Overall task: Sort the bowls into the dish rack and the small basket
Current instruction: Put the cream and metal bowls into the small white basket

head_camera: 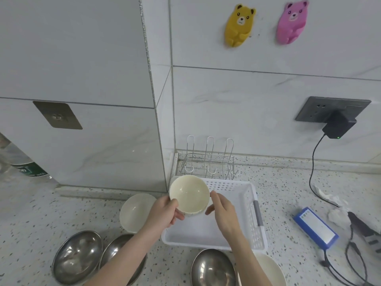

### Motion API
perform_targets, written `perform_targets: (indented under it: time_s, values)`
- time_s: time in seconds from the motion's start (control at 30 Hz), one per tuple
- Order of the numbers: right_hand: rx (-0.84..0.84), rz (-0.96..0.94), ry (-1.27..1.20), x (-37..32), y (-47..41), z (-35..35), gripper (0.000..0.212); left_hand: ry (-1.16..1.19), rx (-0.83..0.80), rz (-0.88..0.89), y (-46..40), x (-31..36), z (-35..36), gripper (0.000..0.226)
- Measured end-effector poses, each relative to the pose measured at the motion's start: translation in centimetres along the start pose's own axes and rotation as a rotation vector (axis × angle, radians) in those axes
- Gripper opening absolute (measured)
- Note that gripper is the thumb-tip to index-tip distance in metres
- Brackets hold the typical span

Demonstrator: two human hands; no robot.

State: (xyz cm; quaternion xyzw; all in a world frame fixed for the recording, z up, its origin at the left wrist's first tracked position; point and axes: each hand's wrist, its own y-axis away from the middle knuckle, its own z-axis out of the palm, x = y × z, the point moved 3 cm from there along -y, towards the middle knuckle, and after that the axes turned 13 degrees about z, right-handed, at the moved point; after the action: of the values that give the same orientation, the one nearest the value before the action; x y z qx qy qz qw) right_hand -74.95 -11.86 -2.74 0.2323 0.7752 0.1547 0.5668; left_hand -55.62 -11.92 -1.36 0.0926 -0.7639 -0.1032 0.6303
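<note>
Bottom edge of the frame, nearest the camera: three shiny round stainless steel bowls on the speckled terrazzo desk [288, 186]. One sits at lower left [77, 258], a second [115, 247] is right beside it and half hidden under the left forearm, and a third [213, 269] at bottom centre is cut off by the frame. A glossy cream ceramic bowl [272, 269] at lower right is mostly hidden behind the right arm.

Mid-frame, the left hand [162, 211] grips the near rim of a smooth cream-white ceramic bowl [189, 194], thumb curled over the edge, tilted so you see inside. The right hand [223, 211] is at its other side; contact isn't clear, so its grip I can't tell. The bowl is held over the far-left corner of the white perforated plastic basket [250, 213]. Another cream bowl [136, 211] sits left of the basket.

Behind the basket, at the marble-look tiled wall, stands a thin chrome wire dish rack [209, 162], its base hidden.
</note>
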Motion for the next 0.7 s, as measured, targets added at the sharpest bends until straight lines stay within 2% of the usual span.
perform_targets:
  time_s: [0.2,0.4,0.57,0.7]
  values:
    - [0.018,0.009,0.150,-0.5,0.0,0.2,0.028,-0.050,-0.045,-0.020,-1.2,-0.4,1.0,0.019]
    - [0.058,0.023,0.173,-0.5,-0.7,0.5,0.024,-0.100,-0.104,-0.007,-1.5,-0.6,1.1,0.020]
    - [0.080,0.010,0.230,-0.7,-0.9,1.0,0.022,-0.278,-0.084,0.129,-1.4,-1.1,0.6,0.036]
    - [0.089,0.027,0.292,-0.8,-1.2,1.3,0.024,-0.364,-0.109,0.166,-1.7,-1.5,0.3,0.051]
